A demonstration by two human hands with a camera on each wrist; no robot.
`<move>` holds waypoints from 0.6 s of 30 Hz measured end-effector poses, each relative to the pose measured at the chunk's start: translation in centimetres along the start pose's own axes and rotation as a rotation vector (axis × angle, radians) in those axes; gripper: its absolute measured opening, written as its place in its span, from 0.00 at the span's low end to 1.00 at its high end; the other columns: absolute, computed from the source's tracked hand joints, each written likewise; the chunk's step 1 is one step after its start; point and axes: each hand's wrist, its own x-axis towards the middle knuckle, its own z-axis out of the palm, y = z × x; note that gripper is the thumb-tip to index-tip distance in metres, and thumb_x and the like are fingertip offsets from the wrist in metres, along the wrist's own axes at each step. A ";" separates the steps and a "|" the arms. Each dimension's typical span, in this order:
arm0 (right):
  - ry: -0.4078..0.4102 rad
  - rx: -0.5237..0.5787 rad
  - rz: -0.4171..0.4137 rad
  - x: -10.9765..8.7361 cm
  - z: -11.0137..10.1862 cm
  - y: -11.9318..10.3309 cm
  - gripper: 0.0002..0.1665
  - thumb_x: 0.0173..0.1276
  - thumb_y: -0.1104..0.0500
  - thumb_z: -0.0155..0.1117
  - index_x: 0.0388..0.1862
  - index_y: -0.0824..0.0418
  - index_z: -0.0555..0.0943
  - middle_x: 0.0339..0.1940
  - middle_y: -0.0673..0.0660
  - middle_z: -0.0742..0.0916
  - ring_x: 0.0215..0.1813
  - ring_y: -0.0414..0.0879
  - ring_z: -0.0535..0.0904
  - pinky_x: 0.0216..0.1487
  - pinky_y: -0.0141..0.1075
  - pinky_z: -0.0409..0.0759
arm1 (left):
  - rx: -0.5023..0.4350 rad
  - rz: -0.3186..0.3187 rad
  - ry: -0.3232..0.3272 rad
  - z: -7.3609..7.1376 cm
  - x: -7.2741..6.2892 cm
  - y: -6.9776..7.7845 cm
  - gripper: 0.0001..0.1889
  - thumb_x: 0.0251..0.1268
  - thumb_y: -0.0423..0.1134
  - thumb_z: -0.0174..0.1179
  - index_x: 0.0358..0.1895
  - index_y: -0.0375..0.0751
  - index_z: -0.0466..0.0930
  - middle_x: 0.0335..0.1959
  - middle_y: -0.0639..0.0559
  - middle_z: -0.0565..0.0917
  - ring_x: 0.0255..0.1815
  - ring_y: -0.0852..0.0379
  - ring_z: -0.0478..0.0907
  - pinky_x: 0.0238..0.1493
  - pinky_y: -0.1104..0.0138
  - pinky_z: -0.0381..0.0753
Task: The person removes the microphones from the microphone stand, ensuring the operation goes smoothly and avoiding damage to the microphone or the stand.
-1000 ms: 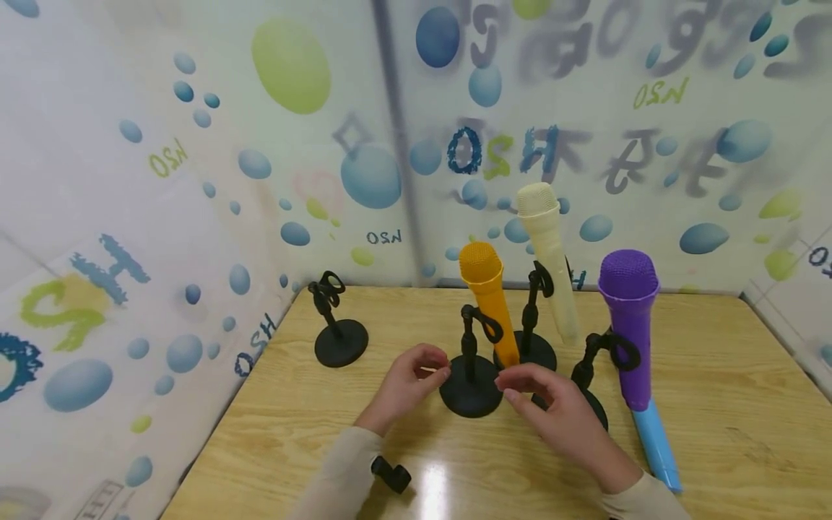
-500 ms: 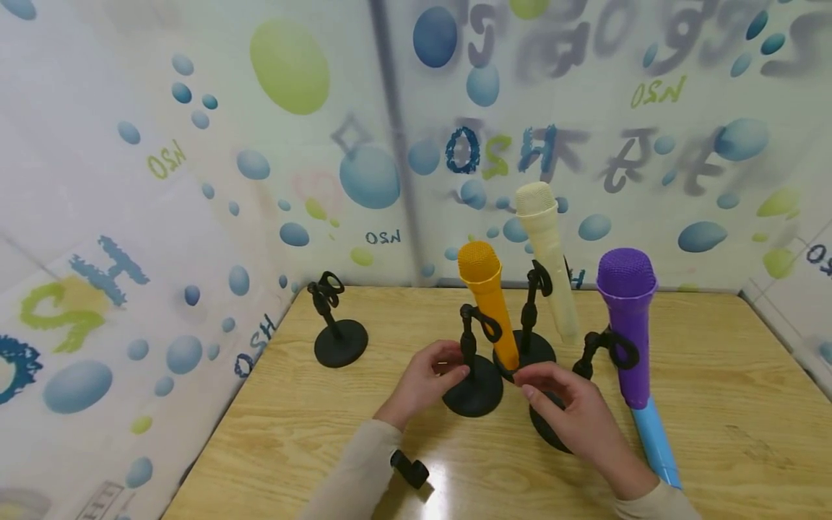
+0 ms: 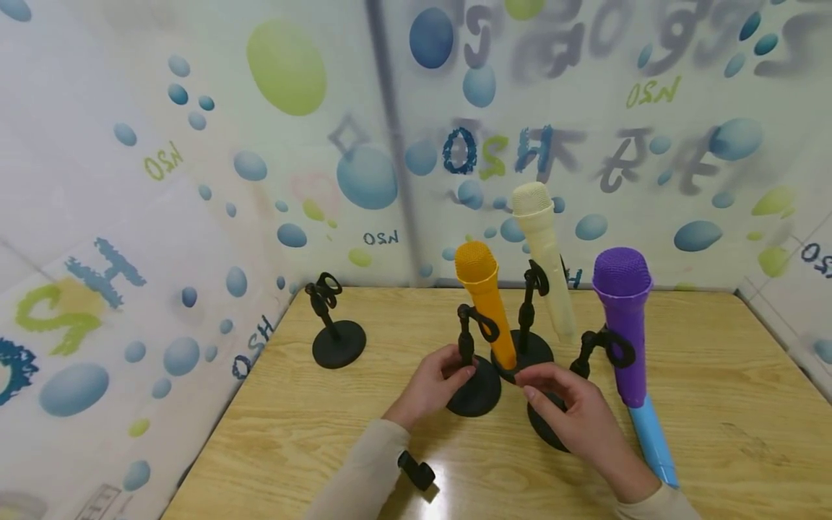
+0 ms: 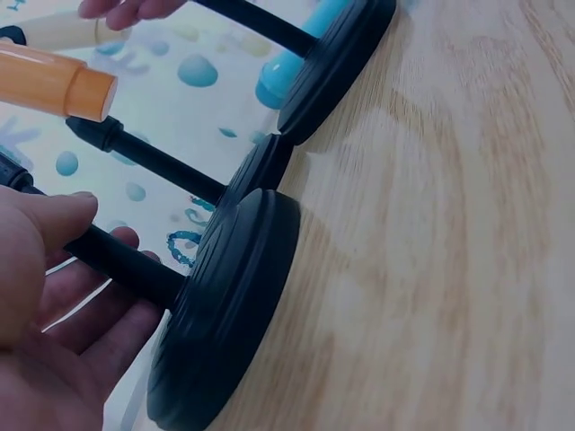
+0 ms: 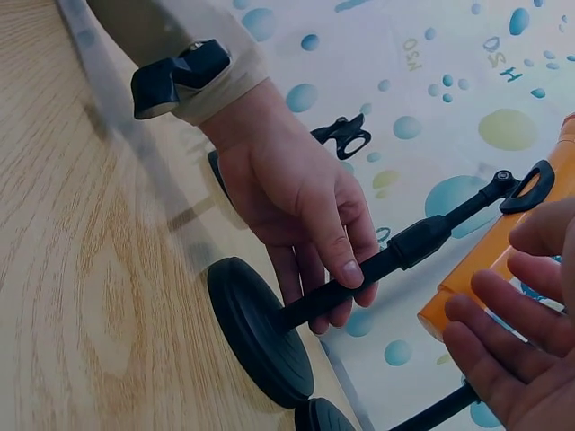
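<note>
My left hand (image 3: 434,383) grips the pole of a black microphone stand (image 4: 135,269) just above its round base, thumb on one side and fingers on the other. An orange microphone (image 3: 489,307) leans in that stand's ring clip, head up. Close to the microphone's lower end is my right hand (image 3: 572,412), its fingers loosely bent with nothing between them. Behind, a cream microphone (image 3: 547,249) tilts in a second stand (image 3: 536,350). A purple microphone (image 3: 622,325) stands in the clip of a third stand (image 3: 546,426), whose pole is partly hidden by my right hand.
Another black stand (image 3: 338,344), its clip without a microphone, is at the back left of the wooden table (image 3: 292,448). A light blue tapered handle (image 3: 652,444) shows below the purple microphone. A bubble-patterned sheet (image 3: 312,180) rises behind the table.
My left hand has moved right and taken hold of the stand's pole. My right hand has shifted slightly right, staying by the orange microphone's lower end.
</note>
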 end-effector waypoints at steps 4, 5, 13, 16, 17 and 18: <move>0.024 0.016 -0.034 -0.1 0.0 0.1 0.14 0.76 0.72 0.66 0.56 0.62 0.87 0.50 0.59 0.92 0.52 0.33 0.87 0.57 0.22 0.83 | 0.016 -0.005 0.005 0.0 -0.3 0.2 0.08 0.82 0.35 0.62 0.56 0.41 0.85 0.56 0.45 0.91 0.58 0.49 0.88 0.63 0.59 0.86; 0.034 0.017 -0.043 -0.1 0.0 0.1 0.15 0.76 0.73 0.66 0.56 0.62 0.87 0.51 0.59 0.92 0.53 0.33 0.87 0.58 0.22 0.82 | 0.016 -0.006 0.006 0.0 -0.4 0.2 0.08 0.82 0.35 0.62 0.56 0.41 0.85 0.56 0.46 0.91 0.57 0.50 0.88 0.63 0.60 0.86; 0.108 0.056 -0.120 -0.1 0.0 -0.5 0.24 0.73 0.78 0.65 0.65 0.64 0.83 0.60 0.50 0.91 0.59 0.32 0.86 0.61 0.22 0.82 | 0.010 0.012 -0.015 0.0 -1.3 0.4 0.08 0.80 0.34 0.65 0.54 0.41 0.87 0.54 0.47 0.92 0.58 0.50 0.89 0.64 0.62 0.86; 0.119 0.057 -0.129 -0.1 -0.2 -0.9 0.26 0.72 0.79 0.65 0.66 0.64 0.83 0.61 0.51 0.90 0.60 0.31 0.86 0.61 0.23 0.83 | 0.034 0.016 -0.023 0.0 -1.6 0.5 0.07 0.79 0.36 0.66 0.53 0.43 0.88 0.53 0.49 0.93 0.57 0.51 0.89 0.63 0.63 0.86; 0.119 0.058 -0.129 0.0 -0.2 -1.0 0.26 0.72 0.79 0.65 0.66 0.64 0.83 0.61 0.52 0.90 0.60 0.31 0.86 0.61 0.23 0.82 | 0.038 0.016 -0.027 0.0 -1.8 0.5 0.07 0.79 0.36 0.66 0.53 0.44 0.88 0.53 0.50 0.93 0.57 0.52 0.89 0.63 0.64 0.86; 0.117 0.059 -0.129 0.0 -0.3 -1.2 0.26 0.72 0.79 0.66 0.66 0.63 0.83 0.61 0.52 0.90 0.60 0.31 0.85 0.61 0.23 0.83 | 0.040 0.016 -0.031 0.0 -1.9 0.4 0.07 0.79 0.36 0.66 0.53 0.44 0.88 0.52 0.50 0.93 0.56 0.52 0.89 0.63 0.64 0.86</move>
